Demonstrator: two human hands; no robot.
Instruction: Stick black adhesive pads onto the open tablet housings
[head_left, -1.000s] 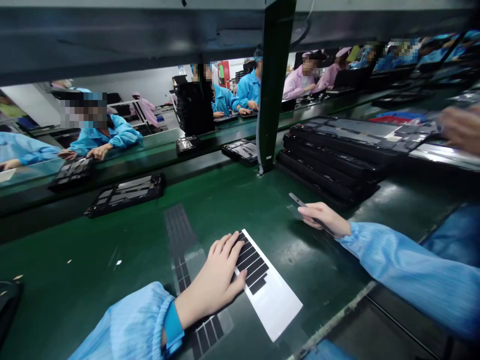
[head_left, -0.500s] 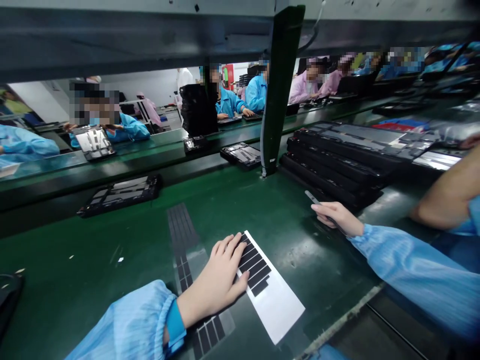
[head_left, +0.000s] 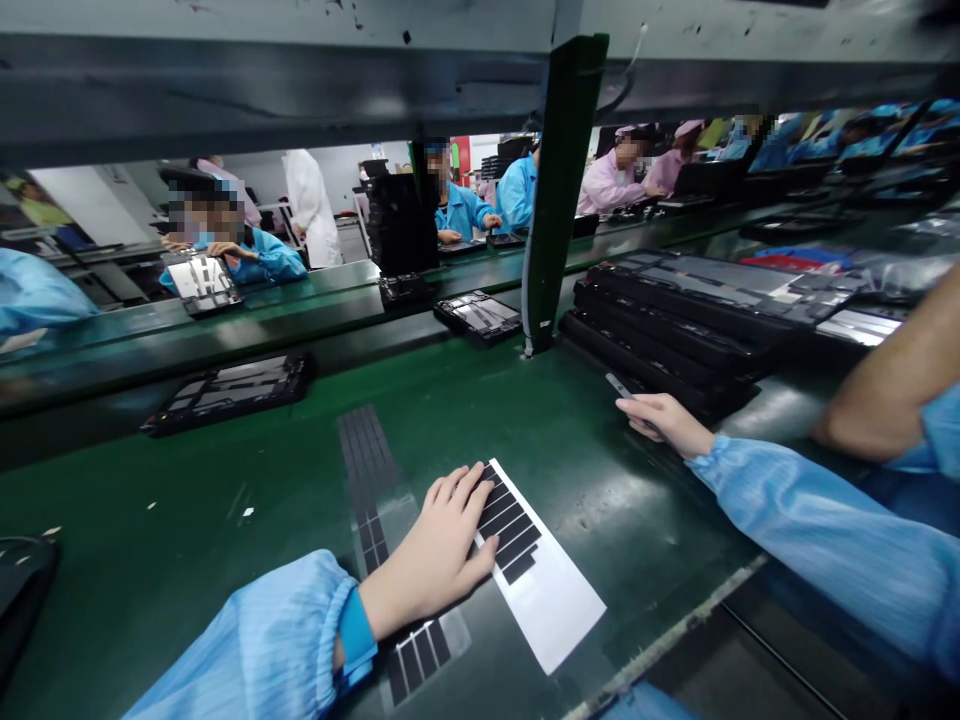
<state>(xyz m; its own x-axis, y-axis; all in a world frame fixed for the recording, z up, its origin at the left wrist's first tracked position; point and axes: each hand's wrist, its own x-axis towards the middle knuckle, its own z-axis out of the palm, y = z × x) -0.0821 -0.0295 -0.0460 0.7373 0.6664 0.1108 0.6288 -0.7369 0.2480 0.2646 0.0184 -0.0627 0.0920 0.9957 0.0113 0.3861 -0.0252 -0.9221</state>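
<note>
My left hand [head_left: 439,545] lies flat with its fingers spread, pressing on the left edge of a white backing sheet [head_left: 559,620]. Black adhesive strips [head_left: 510,525] sit in a row on the upper part of that sheet. Beneath my left wrist and forearm runs a clear sheet of dark strips [head_left: 367,450], partly covered. My right hand [head_left: 664,420] is raised a little to the right, closed around slim grey metal tweezers [head_left: 619,387]. Their flat end sticks out past my fingers, and the rest is hidden in my grip.
A stack of black device housings [head_left: 675,320] stands beyond my right hand, close to a green post [head_left: 562,190]. Single housings lie at the far left [head_left: 229,392] and by the post [head_left: 480,315]. A co-worker's arm [head_left: 885,380] reaches in at right. A shelf [head_left: 277,90] hangs overhead.
My right hand has shifted slightly left with the tweezers. My left hand stays on the sheet. The view has tilted a little, and a person in white shows more fully behind.
</note>
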